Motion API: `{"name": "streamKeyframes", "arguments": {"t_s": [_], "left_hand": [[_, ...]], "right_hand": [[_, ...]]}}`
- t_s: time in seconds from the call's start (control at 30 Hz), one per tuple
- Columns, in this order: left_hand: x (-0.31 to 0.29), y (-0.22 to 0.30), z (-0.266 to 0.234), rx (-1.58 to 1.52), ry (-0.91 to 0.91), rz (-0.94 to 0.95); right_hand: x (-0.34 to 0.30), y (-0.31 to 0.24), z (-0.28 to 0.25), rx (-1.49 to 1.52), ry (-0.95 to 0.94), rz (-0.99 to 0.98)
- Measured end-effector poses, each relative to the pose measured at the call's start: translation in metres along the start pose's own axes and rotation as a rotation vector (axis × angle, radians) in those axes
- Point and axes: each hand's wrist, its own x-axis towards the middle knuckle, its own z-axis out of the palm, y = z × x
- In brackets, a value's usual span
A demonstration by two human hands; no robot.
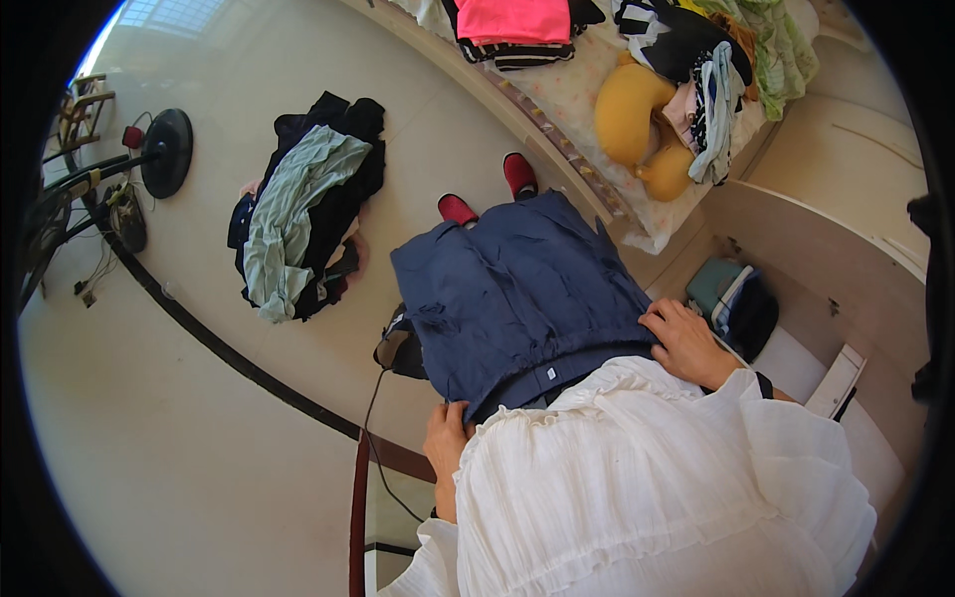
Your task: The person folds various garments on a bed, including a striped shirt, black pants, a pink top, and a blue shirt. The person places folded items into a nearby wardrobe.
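A dark blue garment with a gathered elastic waistband is spread out in front of my body, its waist edge toward me. At the waistband's left end, my left hand is closed on the fabric, with some fingers hidden behind it. My right hand grips the opposite end of the waistband, thumb and fingers pinched over the edge. A small white label shows inside the waist. The cloth hangs down toward my red shoes, covering part of the floor.
A heap of clothes lies on the floor at left. On the bed edge at upper right are a folded pink garment, a yellow neck pillow and more clothes. An open compartment is at right. A black cable runs near my left hand.
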Motion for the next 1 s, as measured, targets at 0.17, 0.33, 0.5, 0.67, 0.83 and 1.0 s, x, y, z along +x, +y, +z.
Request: {"name": "streamKeyframes", "arguments": {"t_s": [0.17, 0.33, 0.5, 0.67, 0.83, 1.0], "left_hand": [[0.001, 0.011, -0.007, 0.057, 0.066, 0.055], [0.007, 0.01, -0.006, 0.078, 0.072, 0.199], [0.011, 0.007, 0.005, 0.053, 0.055, 0.32], [0.02, 0.013, 0.017, -0.045, 0.133, 0.505], [0.028, 0.02, 0.018, -0.1, 0.03, 0.642], [0.035, 0.014, 0.013, -0.546, -0.329, 0.298]], "right_hand": [[0.003, -0.001, -0.003, 0.009, -0.14, 0.06], [0.015, -0.009, -0.008, -0.098, -0.021, -0.227], [0.041, -0.017, -0.012, -0.086, -0.296, -0.349], [0.07, -0.034, -0.008, 0.003, -0.323, -0.258], [0.103, -0.057, 0.023, 0.057, -0.169, -0.479], [0.11, -0.058, 0.038, -0.133, -0.352, -0.452]]}}
